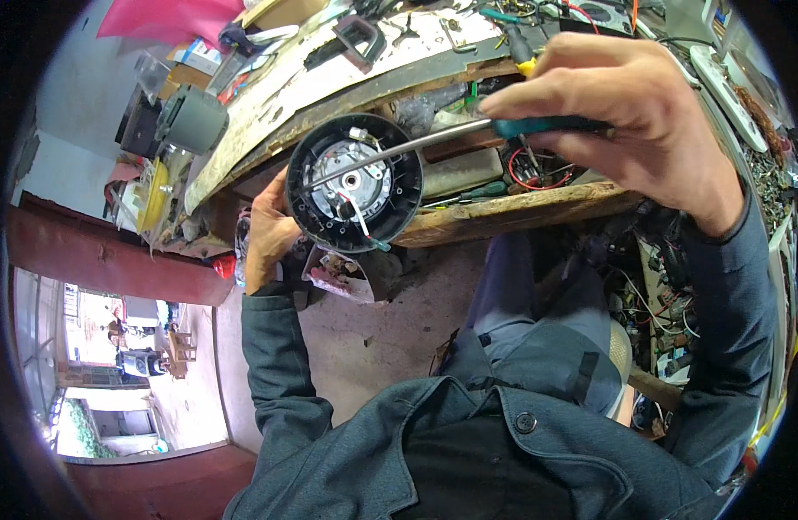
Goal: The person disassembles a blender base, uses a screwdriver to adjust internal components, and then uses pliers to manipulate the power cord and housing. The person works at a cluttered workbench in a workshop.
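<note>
My left hand [269,230] grips the left side of a round black appliance housing [408,186], tilted so its open inside faces me. Within it sit a silvery metal disc [330,165] with a central hub and a white wire [359,217] ending in a teal sleeve near the lower rim. My right hand [624,113] is closed around the teal handle of a long screwdriver [442,134]. Its shaft slants down to the left across the disc, and the tip is inside the housing near the left wall. Whether the tip sits on a screw cannot be made out.
Behind the housing runs a cluttered workbench [286,100] with a wooden front edge. An open drawer [520,208] below it holds tools and a red wire [513,173]. A grey container [191,120] stands at the left. Under the bench is a box of scraps [364,286]; tangled parts crowd the right.
</note>
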`<state>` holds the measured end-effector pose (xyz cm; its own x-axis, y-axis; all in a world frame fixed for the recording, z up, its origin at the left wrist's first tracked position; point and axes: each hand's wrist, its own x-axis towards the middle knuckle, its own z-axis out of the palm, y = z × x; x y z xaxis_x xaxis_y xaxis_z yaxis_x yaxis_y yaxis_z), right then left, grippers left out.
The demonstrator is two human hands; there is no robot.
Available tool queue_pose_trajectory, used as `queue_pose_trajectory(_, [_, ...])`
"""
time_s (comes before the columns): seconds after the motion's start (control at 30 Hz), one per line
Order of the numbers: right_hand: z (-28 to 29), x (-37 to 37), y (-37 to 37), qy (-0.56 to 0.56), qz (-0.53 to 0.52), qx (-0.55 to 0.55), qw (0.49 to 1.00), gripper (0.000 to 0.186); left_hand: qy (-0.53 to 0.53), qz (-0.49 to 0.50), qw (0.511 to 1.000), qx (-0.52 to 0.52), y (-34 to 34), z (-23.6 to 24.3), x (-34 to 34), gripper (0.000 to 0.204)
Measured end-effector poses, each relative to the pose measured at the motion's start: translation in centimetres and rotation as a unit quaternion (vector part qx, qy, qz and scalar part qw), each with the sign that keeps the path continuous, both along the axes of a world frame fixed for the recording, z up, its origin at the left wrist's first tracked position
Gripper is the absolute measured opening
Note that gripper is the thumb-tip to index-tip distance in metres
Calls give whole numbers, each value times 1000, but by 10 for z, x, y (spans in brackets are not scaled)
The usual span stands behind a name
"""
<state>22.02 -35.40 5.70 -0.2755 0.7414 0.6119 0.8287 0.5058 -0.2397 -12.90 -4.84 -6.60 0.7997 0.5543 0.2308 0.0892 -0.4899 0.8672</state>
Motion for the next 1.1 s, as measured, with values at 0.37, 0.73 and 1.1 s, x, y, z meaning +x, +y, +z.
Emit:
queue_pose_trajectory(0.37, [-11, -9, -13, -34, -70, 36, 996, 45, 24, 18, 1000, -8, -18, 11, 10, 93])
queue_pose_trajectory(0.73, [-11, -43, -18, -122, -109, 110, 980, 36, 25, 46, 998, 19, -12, 0, 6, 90])
queue_pose_trajectory(1.1, [-14, -28, -11, -4, -34, 36, 999, 38, 35, 49, 998, 12, -17, 4, 9, 88])
